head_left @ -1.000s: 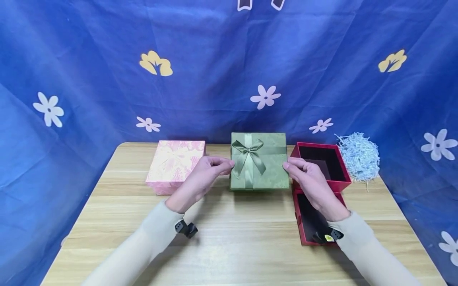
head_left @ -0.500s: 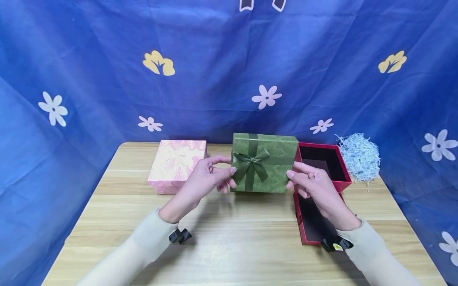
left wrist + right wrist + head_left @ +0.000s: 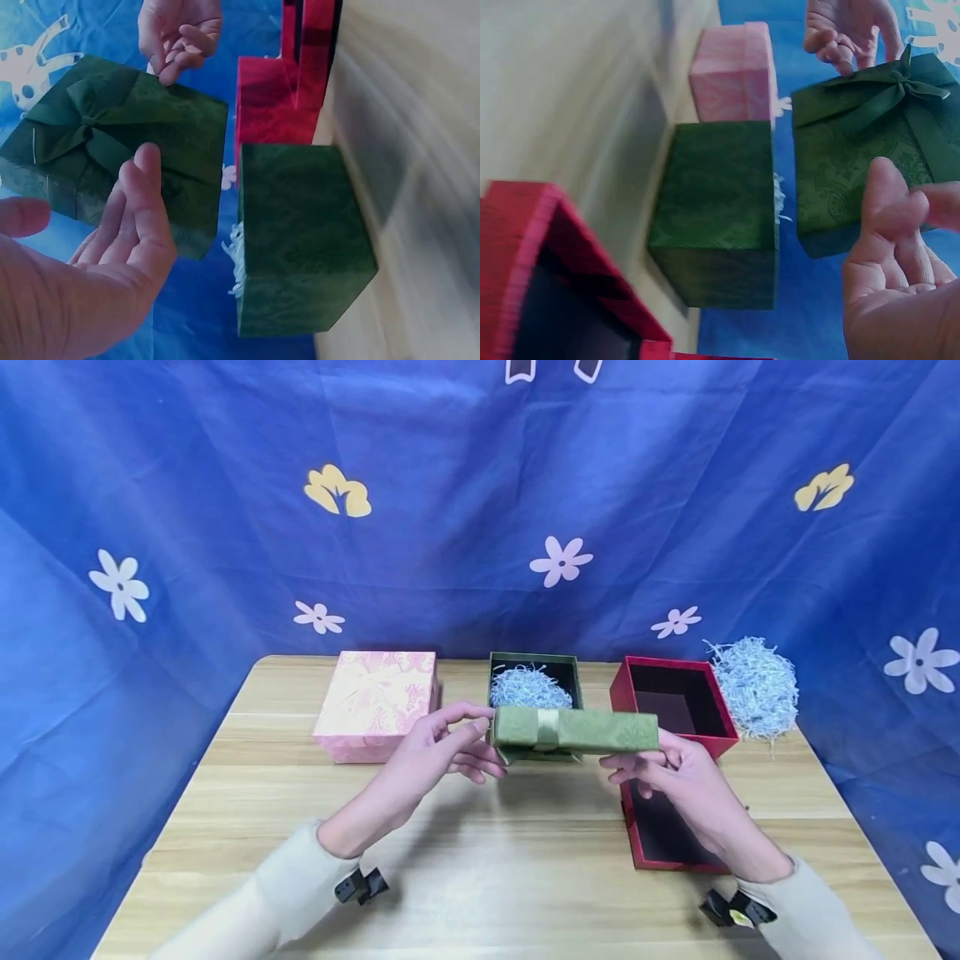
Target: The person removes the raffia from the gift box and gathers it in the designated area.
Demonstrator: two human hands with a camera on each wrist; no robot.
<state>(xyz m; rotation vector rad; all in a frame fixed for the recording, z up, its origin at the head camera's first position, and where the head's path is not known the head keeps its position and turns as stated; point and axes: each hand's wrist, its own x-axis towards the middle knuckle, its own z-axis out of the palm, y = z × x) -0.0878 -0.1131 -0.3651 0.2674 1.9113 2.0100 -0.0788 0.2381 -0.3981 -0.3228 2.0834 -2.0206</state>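
A green gift box lid (image 3: 577, 729) is held up in front of its box, tilted so that its side faces the head camera. My left hand (image 3: 427, 760) grips the lid's left end between thumb and fingers. At the other end, my right hand (image 3: 686, 781) holds it from below. The lid's bow (image 3: 86, 120) shows in the left wrist view. Behind the lid stands the uncovered green box (image 3: 720, 187), with pale blue shredded paper (image 3: 528, 687) inside; the lid hides its front part in the head view.
A closed pink gift box (image 3: 378, 693) stands at the left. To the right, an open red box (image 3: 716, 747) sits behind its upturned red lid (image 3: 678, 839). A heap of blue shredded paper (image 3: 753, 689) lies beyond it. Blue cloth (image 3: 450, 527) hangs behind the wooden table (image 3: 510, 877).
The green lid has come off its box, moved towards me and tipped from top-facing to edge-on. The shredded paper inside the box now shows. Both hands moved with the lid.
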